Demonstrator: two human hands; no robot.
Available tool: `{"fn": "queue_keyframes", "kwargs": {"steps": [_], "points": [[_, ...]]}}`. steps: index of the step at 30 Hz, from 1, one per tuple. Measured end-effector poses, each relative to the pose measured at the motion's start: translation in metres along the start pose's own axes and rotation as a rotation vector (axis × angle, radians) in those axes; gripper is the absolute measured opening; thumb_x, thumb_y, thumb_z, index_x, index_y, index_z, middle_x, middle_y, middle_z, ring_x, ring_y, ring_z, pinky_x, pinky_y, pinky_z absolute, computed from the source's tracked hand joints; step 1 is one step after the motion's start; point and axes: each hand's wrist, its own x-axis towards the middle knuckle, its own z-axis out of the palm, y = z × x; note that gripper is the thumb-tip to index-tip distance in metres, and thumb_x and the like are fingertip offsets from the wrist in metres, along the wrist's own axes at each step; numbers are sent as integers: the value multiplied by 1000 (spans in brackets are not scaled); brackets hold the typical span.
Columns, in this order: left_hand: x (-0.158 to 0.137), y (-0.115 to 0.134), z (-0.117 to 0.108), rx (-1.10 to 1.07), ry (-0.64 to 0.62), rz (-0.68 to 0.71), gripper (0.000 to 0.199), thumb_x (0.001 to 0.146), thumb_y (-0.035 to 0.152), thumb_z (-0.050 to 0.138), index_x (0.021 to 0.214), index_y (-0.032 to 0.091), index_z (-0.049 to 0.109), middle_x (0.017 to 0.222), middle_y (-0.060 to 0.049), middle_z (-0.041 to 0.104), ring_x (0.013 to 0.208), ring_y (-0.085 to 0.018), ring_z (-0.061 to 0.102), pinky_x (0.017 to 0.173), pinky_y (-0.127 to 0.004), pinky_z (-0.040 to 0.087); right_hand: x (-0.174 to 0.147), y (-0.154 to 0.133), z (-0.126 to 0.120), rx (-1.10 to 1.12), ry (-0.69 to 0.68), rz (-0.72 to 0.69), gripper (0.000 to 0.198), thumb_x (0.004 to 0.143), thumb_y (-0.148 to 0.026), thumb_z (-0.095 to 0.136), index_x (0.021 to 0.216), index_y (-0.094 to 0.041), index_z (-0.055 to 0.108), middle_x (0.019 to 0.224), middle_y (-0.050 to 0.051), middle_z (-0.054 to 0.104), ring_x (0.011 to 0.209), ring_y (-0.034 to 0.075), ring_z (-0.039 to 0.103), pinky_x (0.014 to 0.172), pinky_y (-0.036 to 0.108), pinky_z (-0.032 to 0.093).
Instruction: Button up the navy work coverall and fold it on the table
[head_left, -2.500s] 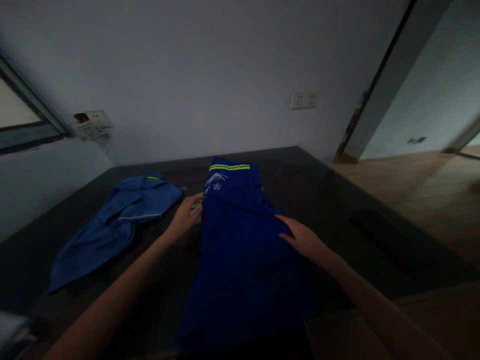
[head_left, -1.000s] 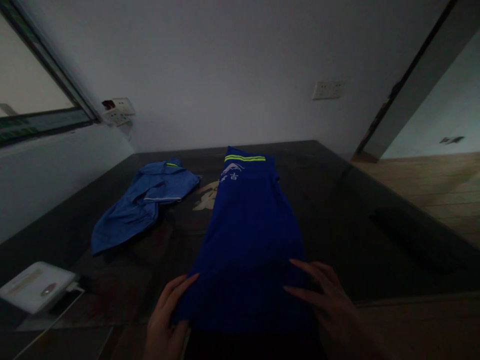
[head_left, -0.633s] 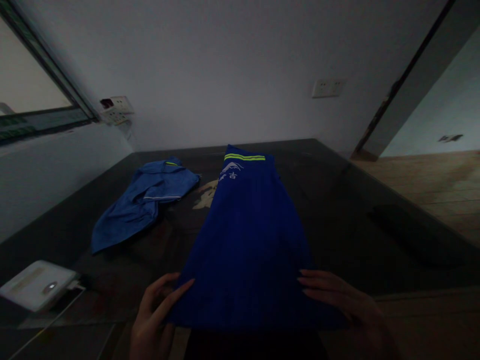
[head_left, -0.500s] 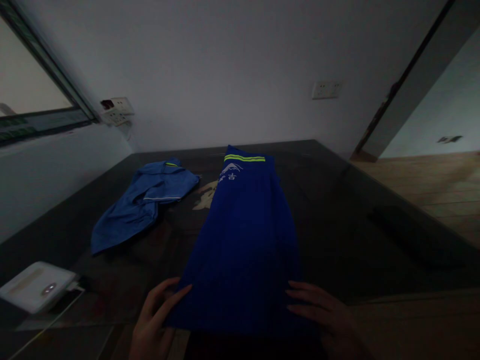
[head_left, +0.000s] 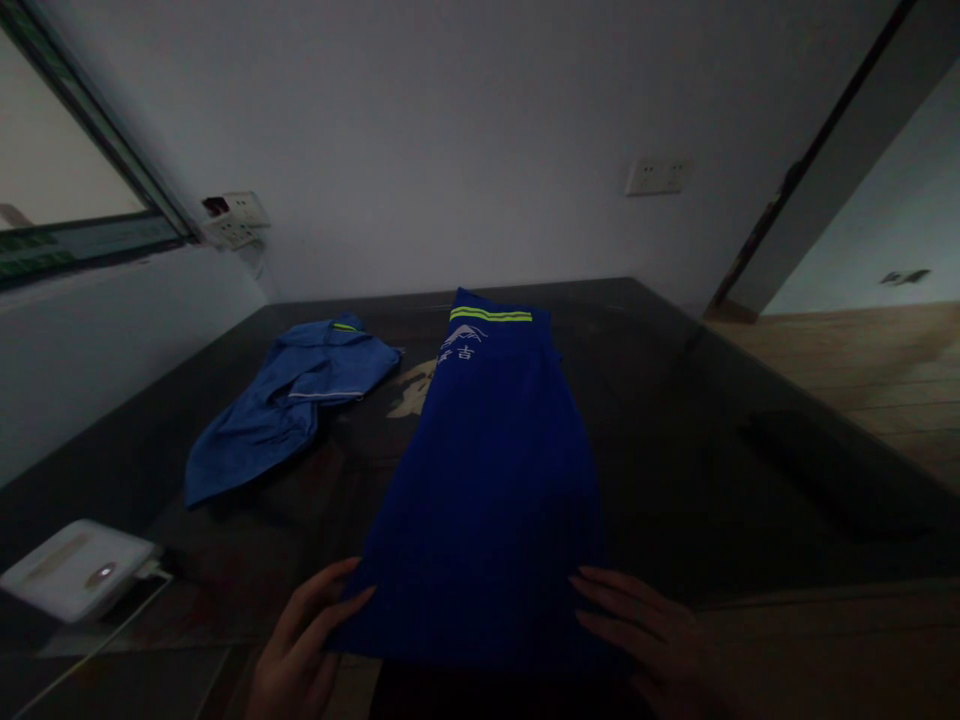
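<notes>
A dark blue work garment [head_left: 495, 430] lies lengthwise on the dark table, folded narrow. Yellow-green stripes and a white mountain print with lettering show at its far end. My left hand [head_left: 304, 630] pinches its near left edge, one finger on top and another passing at the rim. Along the near right edge, my right hand [head_left: 637, 620] holds the cloth with its fingers laid over it. Deep shadow hides the right thumb. The garment's near end reaches the table's front edge.
A lighter blue garment [head_left: 292, 400] lies crumpled at the left. A white device [head_left: 79, 570] with a cable sits at the front left. Tan patch [head_left: 412, 390] marks the table [head_left: 660, 400]. A dark flat object [head_left: 825, 470] lies at the right. Sockets [head_left: 658, 177] are on the wall.
The garment's near part looks smoother and its lengthwise crease fainter. Both hands stay at its near edges, the left having slid slightly outward. The view has shifted very little.
</notes>
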Motion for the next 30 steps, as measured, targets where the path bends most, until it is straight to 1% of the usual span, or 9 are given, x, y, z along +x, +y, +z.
{"fn": "queue_keyframes", "kwargs": {"steps": [6,9,13,17,20,23,26,28,30], "points": [[0,-2,-6,-3,-41,0,32,80,23,42,91,31,72,114,-4,62,103,-23,59,84,-38,54,-3,1,-1,23,3,-25,69,68,-1,46,131,-30,49,134,2,51,125,21,45,96,38,47],[0,-3,-7,22,-51,46,32,82,24,41,89,31,72,116,-4,62,105,-23,58,84,-38,53,-3,2,-2,31,26,-18,68,69,-1,45,130,-30,49,134,2,52,125,21,45,96,37,48],[1,-9,-9,121,-137,202,35,83,19,41,98,32,69,114,-3,65,102,-22,57,85,-37,48,-4,4,2,-23,12,-48,71,69,0,43,133,-29,46,136,1,49,126,21,43,97,36,47],[4,-13,-21,259,-231,295,39,82,18,43,109,38,63,116,1,65,105,-24,53,89,-42,41,-6,5,4,-71,-4,-74,69,74,-2,44,137,-29,40,138,1,46,127,21,43,98,36,47],[8,-14,-30,261,-330,331,39,81,28,48,118,37,58,123,0,61,113,-27,50,95,-46,39,-6,3,3,-104,2,-82,57,81,-19,55,136,-27,42,137,4,47,125,23,45,96,36,48],[13,-16,-31,192,-365,261,40,82,37,51,121,33,56,123,-3,61,114,-25,52,94,-40,45,-4,-2,3,-129,57,-78,56,79,-38,64,131,-25,49,134,6,51,122,25,48,95,36,49],[19,-17,-22,162,-269,47,35,84,37,50,117,27,58,116,-5,64,105,-21,60,89,-32,51,0,-9,4,-175,111,-55,48,81,-32,62,128,-25,53,131,5,55,120,22,52,94,32,49],[21,-15,-15,152,-215,-80,36,83,40,52,115,24,58,111,-5,66,100,-21,64,86,-31,53,2,-12,5,-204,134,-53,44,82,-25,59,126,-24,55,129,5,56,118,21,53,93,30,50],[23,-12,-11,129,-207,-168,39,82,44,52,114,23,58,109,-5,67,99,-21,65,85,-31,54,1,-12,5,-225,169,-72,42,82,-25,59,124,-24,56,129,5,57,118,21,53,92,30,51]]}}
